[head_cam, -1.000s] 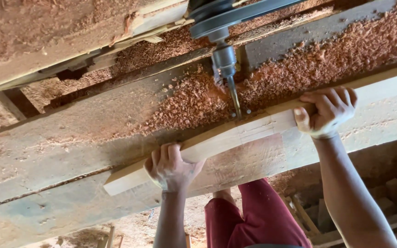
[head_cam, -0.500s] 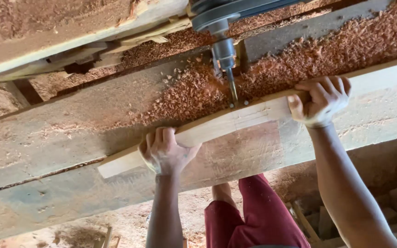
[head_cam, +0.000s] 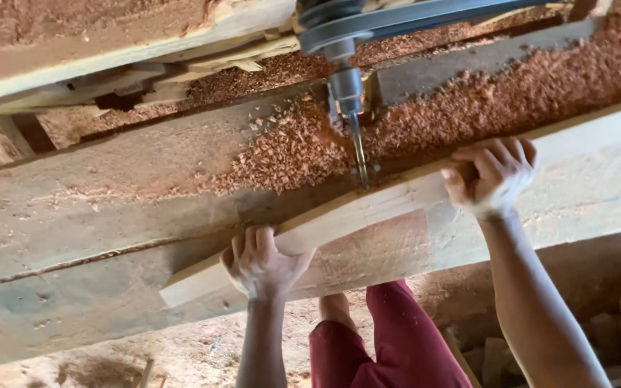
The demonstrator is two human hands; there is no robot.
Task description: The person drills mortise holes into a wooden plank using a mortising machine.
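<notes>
Two bare hands were laid on a long pale wooden plank (head_cam: 368, 208) across the middle of the frame. The left hand (head_cam: 261, 262) was curled around its lower edge. The right hand (head_cam: 494, 176) was wrapped over its upper edge. A thin metal drill bit (head_cam: 359, 152) touched the plank beside reddish wood shavings (head_cam: 289, 154).

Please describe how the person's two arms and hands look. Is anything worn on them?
Both arms are bare, no sleeves in view. The left hand and right hand have no gloves, rings, watch or bands. Pale dust seems to coat the fingers. Both forearms look slim.
</notes>
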